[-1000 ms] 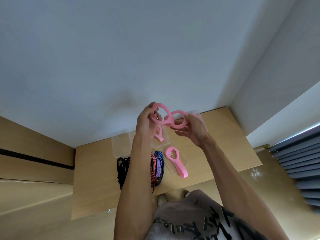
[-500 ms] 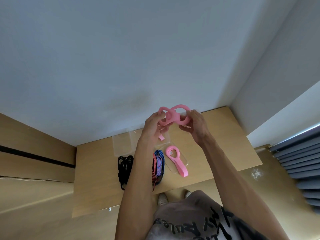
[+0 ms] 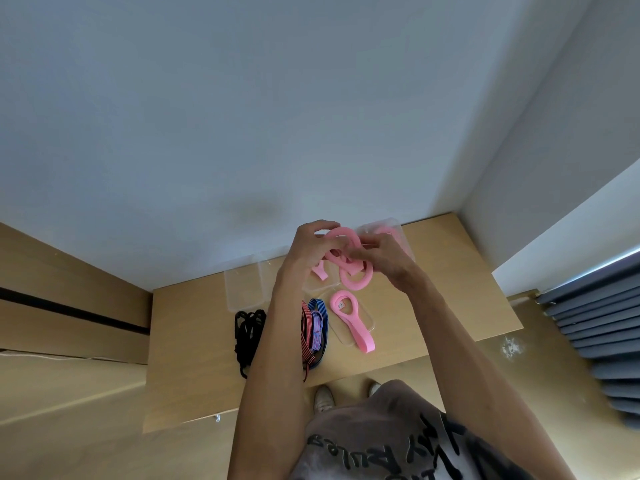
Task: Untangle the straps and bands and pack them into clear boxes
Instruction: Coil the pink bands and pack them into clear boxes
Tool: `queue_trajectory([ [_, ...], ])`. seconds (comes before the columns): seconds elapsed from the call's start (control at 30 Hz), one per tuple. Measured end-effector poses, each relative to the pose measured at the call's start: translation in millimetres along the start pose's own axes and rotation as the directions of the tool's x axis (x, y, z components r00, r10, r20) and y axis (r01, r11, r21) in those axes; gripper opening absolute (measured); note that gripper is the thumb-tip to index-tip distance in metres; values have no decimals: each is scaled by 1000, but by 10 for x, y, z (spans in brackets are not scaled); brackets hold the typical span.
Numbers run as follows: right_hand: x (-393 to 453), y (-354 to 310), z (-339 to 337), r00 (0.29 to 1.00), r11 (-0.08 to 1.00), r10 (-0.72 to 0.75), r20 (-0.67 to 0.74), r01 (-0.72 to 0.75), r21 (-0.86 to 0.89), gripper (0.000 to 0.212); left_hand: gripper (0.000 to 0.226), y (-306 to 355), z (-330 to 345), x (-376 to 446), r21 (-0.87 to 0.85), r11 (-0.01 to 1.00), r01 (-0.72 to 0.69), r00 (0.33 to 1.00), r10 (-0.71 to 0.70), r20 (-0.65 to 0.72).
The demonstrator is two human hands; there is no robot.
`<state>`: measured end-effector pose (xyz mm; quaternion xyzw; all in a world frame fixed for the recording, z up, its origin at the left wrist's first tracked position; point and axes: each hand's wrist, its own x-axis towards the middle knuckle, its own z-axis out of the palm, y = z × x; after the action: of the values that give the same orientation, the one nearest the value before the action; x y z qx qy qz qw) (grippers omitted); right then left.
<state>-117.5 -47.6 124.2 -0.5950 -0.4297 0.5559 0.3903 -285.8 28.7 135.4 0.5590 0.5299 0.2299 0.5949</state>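
Both hands hold a twisted pink band (image 3: 353,268) in the air above the back of the wooden table (image 3: 450,306). My left hand (image 3: 308,247) pinches its upper loop, and my right hand (image 3: 388,261) grips the right side where the loops cross. A loose pink end hangs under my left hand. Below them a second pink band (image 3: 348,317) lies across a clear box (image 3: 365,323). Another clear box (image 3: 401,233) at the back holds something pink, mostly hidden by my right hand.
A clear box (image 3: 242,285) stands at the back left. A black strap bundle (image 3: 247,337) lies on the left of the table. Red, purple and blue striped straps (image 3: 313,330) lie beside my left forearm. The wall runs close behind; a radiator (image 3: 599,334) is at right.
The hands have come closer together and dropped slightly toward the table. The pink band's loops, spread side by side before, now overlap in a tighter twist.
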Motion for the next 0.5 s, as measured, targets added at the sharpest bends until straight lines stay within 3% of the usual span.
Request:
queue_trajectory([
  [0.1,16,38,46,998,994,28,-54,-22,105,18,34,-97,48,-18,-205,975,79,991,-99,-87],
  [0.17,39,72,105,985,971,80,-153,-43,235,13,32,-178,82,-58,-347,933,96,991,-123,-56],
  [0.3,115,178,210,928,939,185,-322,-70,337,8,25,-306,163,-168,-323,924,203,976,-217,-8],
  [0.5,178,285,367,930,943,238,-280,-153,295,24,26,-371,257,-176,-274,950,149,964,-201,-174],
])
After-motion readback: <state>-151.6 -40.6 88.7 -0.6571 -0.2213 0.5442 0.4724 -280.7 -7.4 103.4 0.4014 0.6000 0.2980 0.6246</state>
